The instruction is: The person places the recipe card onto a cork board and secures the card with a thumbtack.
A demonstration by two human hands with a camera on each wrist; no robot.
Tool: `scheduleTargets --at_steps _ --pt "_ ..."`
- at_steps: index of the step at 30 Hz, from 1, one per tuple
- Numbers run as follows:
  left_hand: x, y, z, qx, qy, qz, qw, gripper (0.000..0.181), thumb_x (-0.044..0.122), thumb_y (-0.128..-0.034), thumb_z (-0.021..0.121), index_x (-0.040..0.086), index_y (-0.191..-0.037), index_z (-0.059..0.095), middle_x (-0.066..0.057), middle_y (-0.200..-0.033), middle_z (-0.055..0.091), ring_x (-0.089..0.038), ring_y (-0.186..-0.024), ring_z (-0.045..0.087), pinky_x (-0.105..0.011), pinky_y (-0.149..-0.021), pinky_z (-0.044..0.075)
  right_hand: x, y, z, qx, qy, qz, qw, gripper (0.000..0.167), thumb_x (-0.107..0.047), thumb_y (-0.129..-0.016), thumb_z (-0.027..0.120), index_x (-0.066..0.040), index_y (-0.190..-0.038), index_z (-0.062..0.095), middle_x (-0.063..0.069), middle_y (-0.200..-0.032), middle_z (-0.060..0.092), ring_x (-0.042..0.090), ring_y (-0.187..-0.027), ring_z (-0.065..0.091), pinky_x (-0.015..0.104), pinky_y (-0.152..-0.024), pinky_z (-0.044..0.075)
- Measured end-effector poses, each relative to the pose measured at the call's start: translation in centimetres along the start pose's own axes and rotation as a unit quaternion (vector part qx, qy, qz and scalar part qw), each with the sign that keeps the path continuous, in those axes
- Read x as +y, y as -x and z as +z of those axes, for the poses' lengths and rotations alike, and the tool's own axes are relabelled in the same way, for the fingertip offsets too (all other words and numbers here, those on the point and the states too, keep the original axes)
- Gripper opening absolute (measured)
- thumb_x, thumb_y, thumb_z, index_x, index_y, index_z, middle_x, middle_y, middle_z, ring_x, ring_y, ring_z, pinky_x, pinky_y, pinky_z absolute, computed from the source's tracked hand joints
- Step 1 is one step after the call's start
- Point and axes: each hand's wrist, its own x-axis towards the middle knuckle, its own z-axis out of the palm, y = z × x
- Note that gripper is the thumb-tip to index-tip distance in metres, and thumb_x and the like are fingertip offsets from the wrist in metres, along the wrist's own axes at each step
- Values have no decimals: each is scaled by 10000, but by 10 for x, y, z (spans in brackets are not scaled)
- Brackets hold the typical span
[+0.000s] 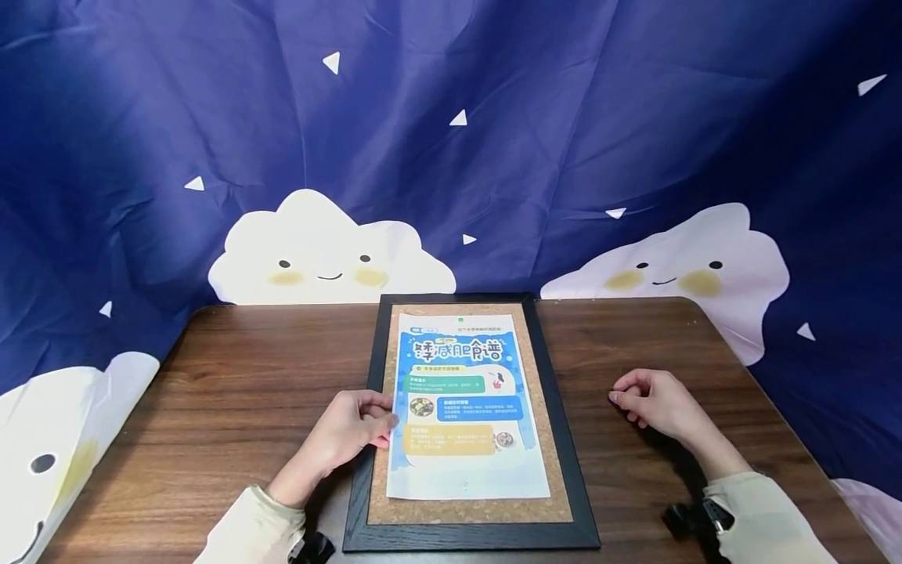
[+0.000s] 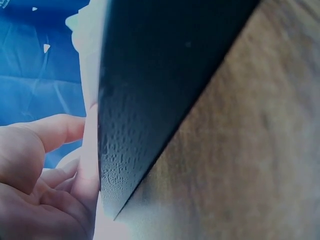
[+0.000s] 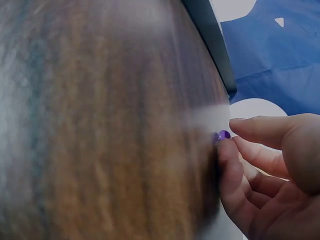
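A printed poster [image 1: 461,462] lies on a cork board [image 1: 472,513] in a black frame [image 1: 472,537], with a green pin [image 1: 461,319] at the poster's top middle. My left hand [image 1: 347,431] reaches over the frame's left side, its thumb and fingers at the poster's left edge; in the left wrist view that hand [image 2: 55,175] pinches the paper's edge beside the black frame [image 2: 145,85]. To the right of the board, my right hand [image 1: 662,403] is low over the table; the right wrist view shows that hand [image 3: 270,170] pinching a small purple pin [image 3: 224,135] between thumb and finger.
The brown wooden table [image 1: 247,368] extends on both sides of the framed board. Behind it hangs a dark blue cloth [image 1: 395,157] printed with smiling clouds and white triangles. Dark wrist devices [image 1: 694,518] sit at both sleeves.
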Motion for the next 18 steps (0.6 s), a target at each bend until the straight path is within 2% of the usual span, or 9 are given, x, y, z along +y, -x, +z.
scheduleTargets --at_steps 8,14,18 --pt "-2 5 -1 9 11 -40 10000 317 -19 -986 720 -171 -1253 642 -168 -940 768 -168 -756 752 -304 -702 694 -1 -2 6 -7 206 141 9997 105 -101 -1003 752 1 -1023 754 22 -750 671 184 -651 635 294 -527 559" --pt "-1 2 -1 -3 54 113 9999 304 -36 -988 701 -181 -1247 634 -176 -937 768 -159 -749 747 -294 -700 692 -3 -2 2 -7 396 8 9992 115 -124 -1026 730 -13 -1032 760 33 -774 677 178 -674 641 283 -543 543" --pt "1 0 -1 -42 59 114 9999 305 -40 -987 701 -181 -1248 632 -174 -939 768 -156 -750 747 -298 -704 694 -3 -1 0 -13 647 -92 9979 103 -132 -1036 715 -37 -1021 751 21 -771 671 167 -676 643 275 -563 521"
